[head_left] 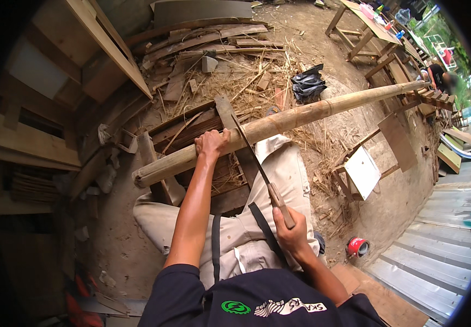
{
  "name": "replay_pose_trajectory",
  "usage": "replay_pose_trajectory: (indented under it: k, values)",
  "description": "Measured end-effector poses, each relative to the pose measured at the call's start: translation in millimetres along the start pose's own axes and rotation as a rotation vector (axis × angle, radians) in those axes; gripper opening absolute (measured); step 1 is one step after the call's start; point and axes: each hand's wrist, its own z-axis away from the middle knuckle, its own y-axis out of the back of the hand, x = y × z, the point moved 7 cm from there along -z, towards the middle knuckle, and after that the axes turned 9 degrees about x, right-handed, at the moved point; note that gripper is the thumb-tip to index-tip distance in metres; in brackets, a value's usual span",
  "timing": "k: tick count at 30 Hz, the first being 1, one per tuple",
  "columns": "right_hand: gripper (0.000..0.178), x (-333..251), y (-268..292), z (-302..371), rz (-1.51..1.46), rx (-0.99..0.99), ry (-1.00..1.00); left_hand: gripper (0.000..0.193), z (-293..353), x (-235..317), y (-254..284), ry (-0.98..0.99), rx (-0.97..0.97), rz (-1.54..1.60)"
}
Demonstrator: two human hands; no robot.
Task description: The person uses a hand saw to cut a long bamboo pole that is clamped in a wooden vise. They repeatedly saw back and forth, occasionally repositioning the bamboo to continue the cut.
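Beyond the bamboo pole (295,115), a black bag (308,85).

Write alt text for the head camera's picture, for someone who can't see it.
A person's left hand grips a long bamboo pole lying across a wooden frame, while the right hand holds a wooden-handled blade across the pole. Beyond are a black plastic bag and piled scrap wood on a dirt floor.
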Motion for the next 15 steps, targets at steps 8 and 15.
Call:
replay_pose_trajectory:
  k: [8,15]
  values:
    - [0.028,-15,12,21,0.117,0.003,-0.029,0.059,1,-1,1,-0.016,0.091,0.077]
    - [0.028,5,-2,-9,0.101,-0.016,-0.040,0.054,6,5,9,-0.046,0.082,0.060]
